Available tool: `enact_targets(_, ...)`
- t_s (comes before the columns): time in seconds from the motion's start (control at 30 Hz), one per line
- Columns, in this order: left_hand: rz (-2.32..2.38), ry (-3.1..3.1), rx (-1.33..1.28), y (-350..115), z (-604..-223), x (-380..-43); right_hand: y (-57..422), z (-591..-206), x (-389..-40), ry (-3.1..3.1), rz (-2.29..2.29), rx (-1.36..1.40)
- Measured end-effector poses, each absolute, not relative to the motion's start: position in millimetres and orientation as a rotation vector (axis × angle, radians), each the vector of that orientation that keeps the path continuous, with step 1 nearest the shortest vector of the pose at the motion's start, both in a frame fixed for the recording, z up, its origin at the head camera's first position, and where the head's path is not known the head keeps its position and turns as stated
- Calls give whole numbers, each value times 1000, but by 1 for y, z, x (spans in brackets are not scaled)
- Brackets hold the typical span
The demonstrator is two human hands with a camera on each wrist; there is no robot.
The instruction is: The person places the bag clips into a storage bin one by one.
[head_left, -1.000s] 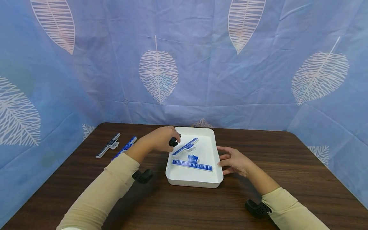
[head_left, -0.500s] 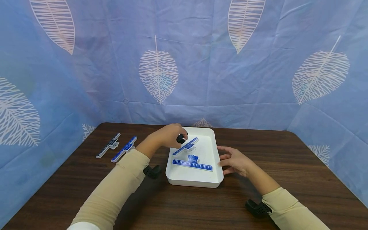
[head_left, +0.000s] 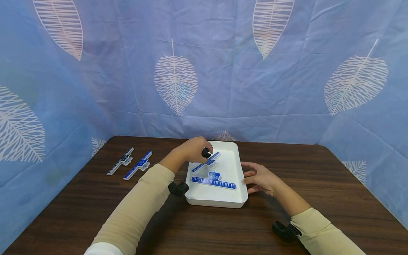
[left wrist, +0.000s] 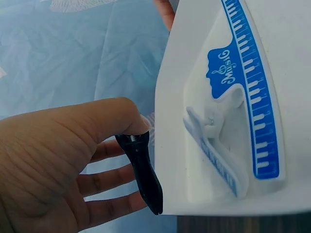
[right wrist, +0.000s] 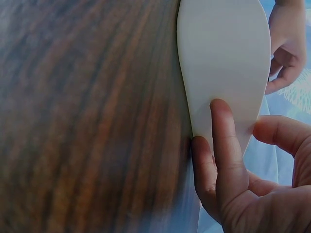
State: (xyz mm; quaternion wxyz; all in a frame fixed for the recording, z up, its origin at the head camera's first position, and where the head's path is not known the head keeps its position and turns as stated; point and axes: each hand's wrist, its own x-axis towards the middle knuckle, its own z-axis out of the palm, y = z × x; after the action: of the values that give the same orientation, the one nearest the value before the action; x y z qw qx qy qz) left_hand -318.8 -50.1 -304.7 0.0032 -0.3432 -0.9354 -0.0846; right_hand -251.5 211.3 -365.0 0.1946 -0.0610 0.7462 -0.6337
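Black in colour, the held clip (left wrist: 146, 174) is pinched between thumb and fingers of your left hand (head_left: 195, 149), above the far left part of the white tray (head_left: 213, 204); how high, you cannot tell. Just beside it lies the slanted blue clip (head_left: 207, 162), so letting go there could leave one resting across the other. Lowered too near the left rim, its lower end could catch. Watch the black wrist device (head_left: 178, 189) under your left sleeve: dipping that forearm could knock the tray. Your right hand (head_left: 259, 179) grasps nothing, its fingers resting against the right wall; pressing hard could slide the tray, shifting the crosswise blue clip (head_left: 213, 182) inside.
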Motion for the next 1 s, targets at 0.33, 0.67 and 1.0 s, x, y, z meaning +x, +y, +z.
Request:
enact_targets(0.33,-291,-3042,-999,-35,-317,-332,211,-364,-252,2091,-1783,-145)
enact_targets(0.67,-196,-3111,-958,-29,-329,-349,211,-362,-250,2082,-1779,-177)
enact_targets(1.0,-150,-3184,-893,-24,-337,-356,211,-363,-251,2089,-1780,-158)
